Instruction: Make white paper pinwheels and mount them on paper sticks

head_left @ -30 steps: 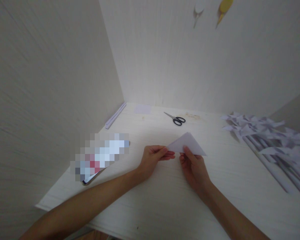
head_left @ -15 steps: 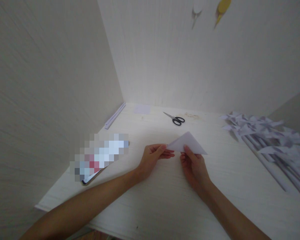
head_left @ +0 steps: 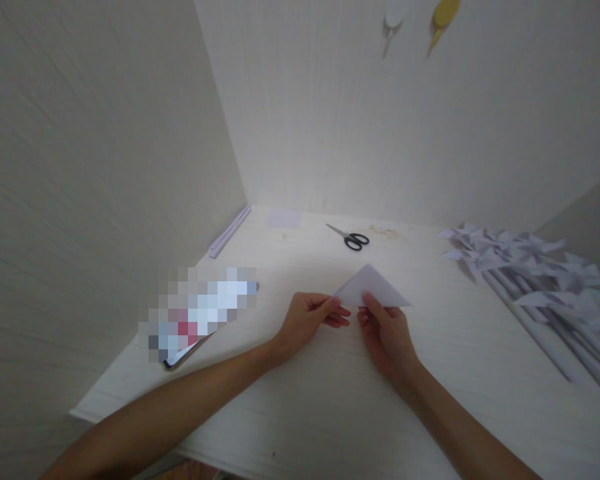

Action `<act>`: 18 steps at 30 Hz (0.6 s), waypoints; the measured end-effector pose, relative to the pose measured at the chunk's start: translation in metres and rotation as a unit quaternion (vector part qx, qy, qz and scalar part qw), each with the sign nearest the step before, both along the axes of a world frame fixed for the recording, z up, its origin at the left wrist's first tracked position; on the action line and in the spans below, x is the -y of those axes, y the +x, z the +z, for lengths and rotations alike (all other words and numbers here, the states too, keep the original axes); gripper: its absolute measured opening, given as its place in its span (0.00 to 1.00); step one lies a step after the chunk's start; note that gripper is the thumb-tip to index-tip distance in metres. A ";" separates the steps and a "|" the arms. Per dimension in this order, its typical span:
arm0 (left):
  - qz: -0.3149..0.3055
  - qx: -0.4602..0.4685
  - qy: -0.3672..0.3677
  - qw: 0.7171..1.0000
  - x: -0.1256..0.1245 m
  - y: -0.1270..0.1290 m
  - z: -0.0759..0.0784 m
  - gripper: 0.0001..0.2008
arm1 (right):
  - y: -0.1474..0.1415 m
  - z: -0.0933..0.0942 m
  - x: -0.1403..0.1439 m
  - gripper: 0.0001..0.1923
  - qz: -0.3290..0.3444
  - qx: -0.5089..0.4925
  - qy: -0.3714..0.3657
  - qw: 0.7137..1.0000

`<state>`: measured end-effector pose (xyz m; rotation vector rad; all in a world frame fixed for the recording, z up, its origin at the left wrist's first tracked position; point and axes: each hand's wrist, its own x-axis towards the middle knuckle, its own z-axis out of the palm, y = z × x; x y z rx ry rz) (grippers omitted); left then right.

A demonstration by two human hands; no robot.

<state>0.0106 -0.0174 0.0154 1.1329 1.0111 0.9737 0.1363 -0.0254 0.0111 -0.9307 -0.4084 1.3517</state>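
Note:
A white sheet of paper [head_left: 373, 283], folded into a triangle with its peak pointing away from me, is held between my two hands above the table. My left hand [head_left: 313, 317] pinches the triangle's left corner between thumb and fingers. Along the lower edge, right of the middle, my right hand [head_left: 387, 330] grips it with the thumb on top and the fingers underneath. Beyond the paper lies a pair of scissors [head_left: 351, 240] with black handles, its blades pointing left.
A phone [head_left: 207, 317] with a blurred screen lies to the left. Rolled paper sticks [head_left: 230, 231] rest by the left wall, near a small paper sheet [head_left: 284, 218]. Several paper pinwheels [head_left: 500, 257] are piled at right. Two hooks, one yellow [head_left: 445, 15], hang on the back wall.
The folded paper has shifted slightly left and turned so that its lower edge lies more level. My left hand has dropped a little with its corner. Both hands keep their hold.

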 end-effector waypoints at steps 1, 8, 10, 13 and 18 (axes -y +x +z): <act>0.001 0.000 -0.003 1.000 0.000 0.000 -0.001 0.15 | 0.000 0.000 0.000 0.10 0.000 0.002 -0.002 1.000; 0.002 -0.001 -0.017 1.000 -0.001 0.002 -0.001 0.15 | 0.000 -0.001 -0.001 0.09 -0.006 -0.007 -0.003 1.000; 0.001 0.000 -0.021 1.000 0.000 0.002 0.000 0.14 | 0.000 -0.001 -0.001 0.09 -0.008 -0.001 0.000 1.000; 0.001 0.002 -0.026 1.000 0.000 0.003 0.001 0.14 | 0.000 -0.001 0.000 0.09 -0.010 0.005 0.002 1.000; 0.004 0.005 -0.009 1.000 0.002 0.002 0.000 0.14 | 0.000 -0.003 0.000 0.08 -0.009 0.004 0.003 1.000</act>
